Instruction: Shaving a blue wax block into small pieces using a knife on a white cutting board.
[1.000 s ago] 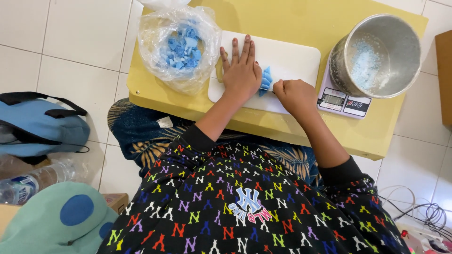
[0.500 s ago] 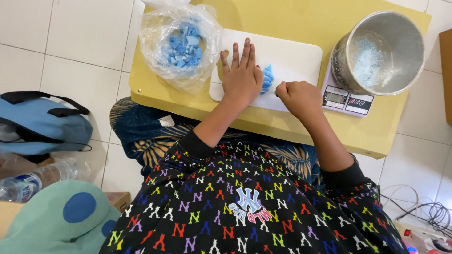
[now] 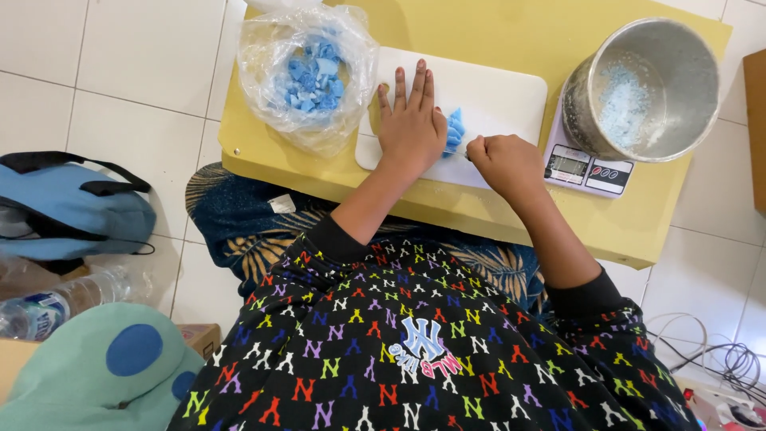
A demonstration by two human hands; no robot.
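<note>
The left hand (image 3: 411, 128) is pressing flat and open on a soft-looking, probably crumbly blue block (image 3: 454, 132) on the white board (image 3: 495, 100), while the right hand (image 3: 503, 160) is fisted beside it, its contents hidden.

Bag (image 3: 307, 76) left of board (image 3: 495, 100); pot (image 3: 646, 88) on scale (image 3: 586, 169) right.

The scene is evenly and brightly lit by soft, diffuse light. Only faint shadows are cast under the hands (image 3: 459, 144). Mild glare is seen on the plastic bag (image 3: 307, 72) left of them. Focus is sharp throughout; slight wide-angle bending is noted at the edges.
</note>
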